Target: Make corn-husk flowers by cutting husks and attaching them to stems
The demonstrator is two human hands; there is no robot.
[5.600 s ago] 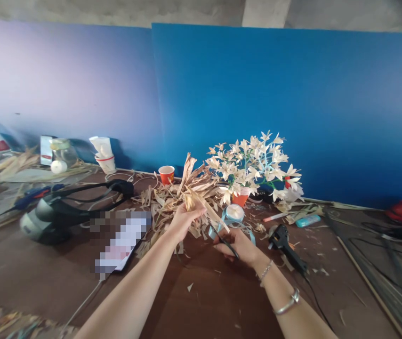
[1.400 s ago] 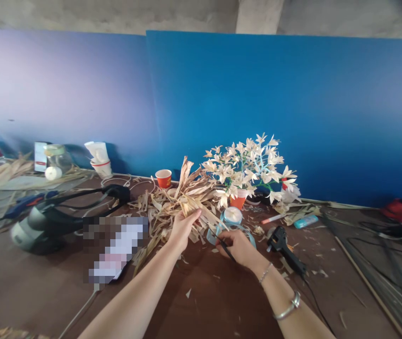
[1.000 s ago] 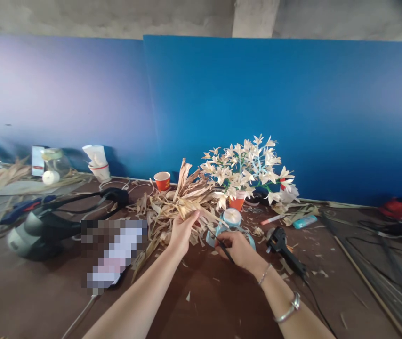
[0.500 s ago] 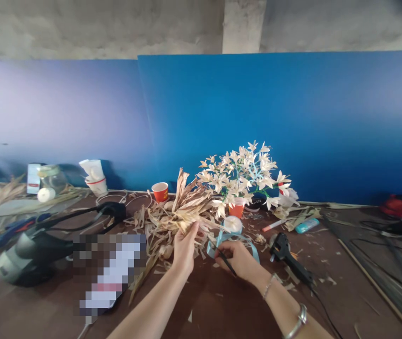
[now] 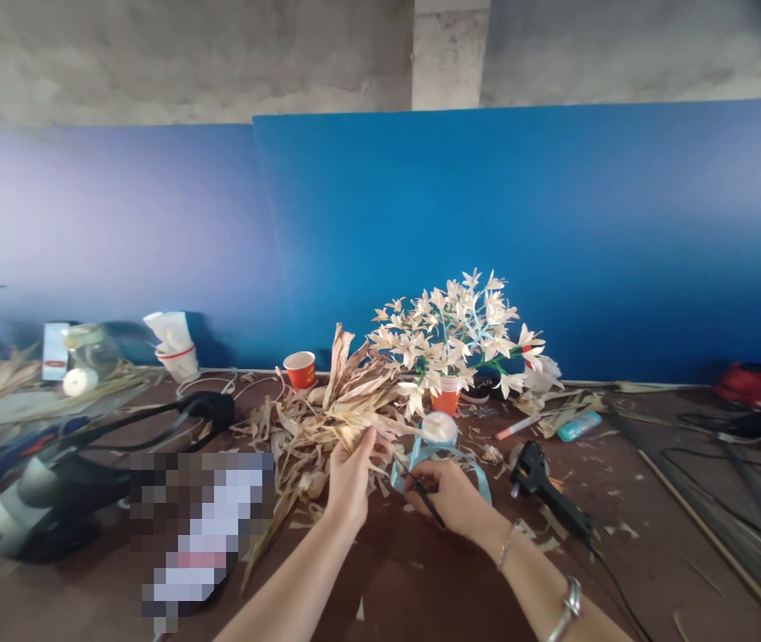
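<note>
My left hand (image 5: pixel 352 481) pinches a pale dried corn husk (image 5: pixel 354 421) between thumb and fingers, at the near side of a heap of husks (image 5: pixel 293 446). To its right, my right hand (image 5: pixel 444 495) is closed around a slim dark pointed tool (image 5: pixel 429 502), whose tip points up and left towards the husk; its exact kind is unclear. Light blue ribbon (image 5: pixel 482 481) loops behind my right hand, beside a white roll (image 5: pixel 439 426). Just beyond stands an orange paper cup (image 5: pixel 445 398) with husk flowers (image 5: pixel 451 330) on green and blue stems.
A black glue gun (image 5: pixel 547 486) with a cord lies to the right, near a turquoise case (image 5: pixel 579 426). A red paper cup (image 5: pixel 300 370) stands behind the husks. Leftward are a grey-black corded device (image 5: pixel 39 508), a blurred-out phone-like object (image 5: pixel 210 535) and a glass jar (image 5: pixel 93 348).
The view has shifted slightly, moving the background a little left and down. Both hands keep their holds, with the tool and husk in nearly the same places.
</note>
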